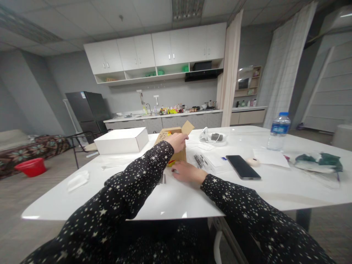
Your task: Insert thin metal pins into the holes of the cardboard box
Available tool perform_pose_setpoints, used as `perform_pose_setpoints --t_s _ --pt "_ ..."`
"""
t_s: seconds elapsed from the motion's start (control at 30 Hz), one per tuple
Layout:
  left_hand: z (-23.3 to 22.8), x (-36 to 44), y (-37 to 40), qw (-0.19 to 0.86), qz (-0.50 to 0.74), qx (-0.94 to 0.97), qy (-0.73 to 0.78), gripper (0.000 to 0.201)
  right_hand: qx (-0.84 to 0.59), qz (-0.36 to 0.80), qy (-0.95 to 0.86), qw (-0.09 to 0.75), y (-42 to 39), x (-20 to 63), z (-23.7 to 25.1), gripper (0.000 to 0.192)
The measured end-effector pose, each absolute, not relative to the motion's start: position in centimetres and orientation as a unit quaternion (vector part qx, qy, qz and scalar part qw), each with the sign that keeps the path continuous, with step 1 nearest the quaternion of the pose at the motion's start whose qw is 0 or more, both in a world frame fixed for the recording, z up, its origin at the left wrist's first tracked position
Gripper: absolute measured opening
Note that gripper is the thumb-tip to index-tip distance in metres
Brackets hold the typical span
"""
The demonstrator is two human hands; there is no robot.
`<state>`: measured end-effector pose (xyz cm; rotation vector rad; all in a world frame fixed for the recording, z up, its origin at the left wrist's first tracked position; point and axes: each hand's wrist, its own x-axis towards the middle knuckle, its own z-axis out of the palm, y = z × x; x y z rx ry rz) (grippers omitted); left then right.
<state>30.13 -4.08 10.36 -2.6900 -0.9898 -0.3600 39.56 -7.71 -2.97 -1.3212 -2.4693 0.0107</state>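
Observation:
My left hand [176, 141] is closed at the upper edge of a small brown cardboard box [181, 154], with its fingertips on a raised tan flap [188, 127]. The box's left part shows a pattern of dark dots or holes, and the forearm covers some of it. Low in front of the box, my right hand [189, 173] rests at the table surface with its fingers curled. Whatever lies in those fingers is hidden. A red and yellow patch [171, 163] shows just beside them. Several thin grey rods [164, 179] lie on the table close to the right fingertips.
The white table [187, 203] bears a white box [121, 140] at left and a crumpled tissue [78, 180]. Rightward are small dark pieces [200, 161], a black phone [243, 167], a water bottle [278, 131] and a green-and-white bundle [319, 162]. White cables lie behind.

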Motion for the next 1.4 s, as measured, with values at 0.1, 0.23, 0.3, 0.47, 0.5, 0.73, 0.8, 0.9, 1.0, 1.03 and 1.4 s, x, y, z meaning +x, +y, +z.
perform_pose_setpoints --t_s 0.1,0.23,0.3,0.47,0.5,0.73,0.8,0.9,1.0,1.03,1.4 --pt "10.3 30.3 -4.0 0.132 -0.116 -0.925 -0.338 0.037 -0.463 0.0 -0.869 0.173 -7.5 39.6 -3.1 0.024" --pt "10.5 30.5 -3.8 0.129 -0.112 -0.922 -0.347 0.036 -0.457 -0.007 -0.872 0.176 -7.3 39.6 -3.4 0.023" --pt "10.6 30.6 -3.8 0.12 -0.115 -0.919 -0.357 0.035 -0.455 -0.007 -0.873 0.178 -7.3 39.6 -3.4 0.022" --pt "10.9 30.9 -4.1 0.111 -0.114 -0.915 -0.37 0.033 -0.463 0.003 -0.869 0.178 -7.6 39.5 -3.2 0.024" --pt "10.9 30.9 -4.1 0.113 -0.115 -0.915 -0.369 0.033 -0.463 0.004 -0.868 0.178 -7.6 39.5 -3.1 0.024" --pt "10.8 30.6 -3.4 0.116 -0.126 -0.917 -0.361 0.032 -0.458 -0.004 -0.872 0.175 -7.5 39.5 -3.3 0.025" --pt "10.8 30.6 -3.1 0.118 -0.124 -0.916 -0.363 0.032 -0.457 -0.003 -0.872 0.178 -7.4 39.5 -3.3 0.026" --pt "10.7 30.5 -2.8 0.125 -0.12 -0.915 -0.365 0.031 -0.459 0.001 -0.87 0.179 -7.5 39.5 -3.4 0.026" --pt "10.6 30.6 -2.6 0.137 -0.117 -0.917 -0.356 0.03 -0.458 0.003 -0.871 0.178 -7.6 39.5 -3.3 0.025" --pt "10.6 30.7 -2.6 0.141 -0.116 -0.919 -0.35 0.03 -0.457 0.004 -0.871 0.178 -7.6 39.5 -3.3 0.025" --pt "10.8 31.0 -2.7 0.176 -0.065 -0.921 -0.341 0.031 -0.456 -0.006 -0.874 0.169 -7.6 39.2 -3.1 0.024"
